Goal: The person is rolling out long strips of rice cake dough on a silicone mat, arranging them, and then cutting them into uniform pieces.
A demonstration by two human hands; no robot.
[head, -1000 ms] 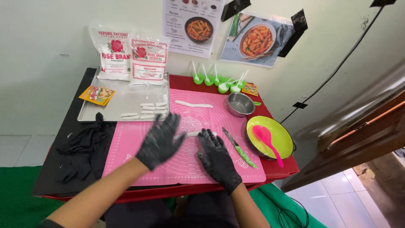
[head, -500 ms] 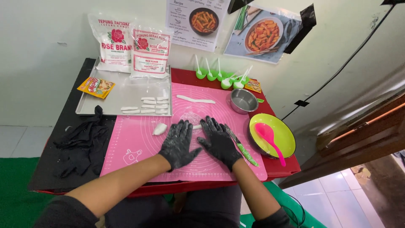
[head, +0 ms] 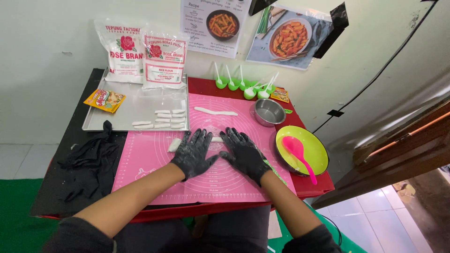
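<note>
Both my grips, left (head: 193, 152) and right (head: 243, 152), lay flat, fingers spread, on the dough roll (head: 174, 145); its free end showed at 10 o'clock.

Red table (head: 314, 185): pink mat (head: 154, 159), metal tray (head: 136, 105), steel bowl (head: 269, 112), green plate (head: 318, 152).

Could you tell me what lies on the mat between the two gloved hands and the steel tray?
In the head view, only the pink mat lies between the hands and the tray, apart from the dough roll under the palms.

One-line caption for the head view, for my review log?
Both gloved hands, left and right, press flat on a white dough roll on the pink mat.
</note>
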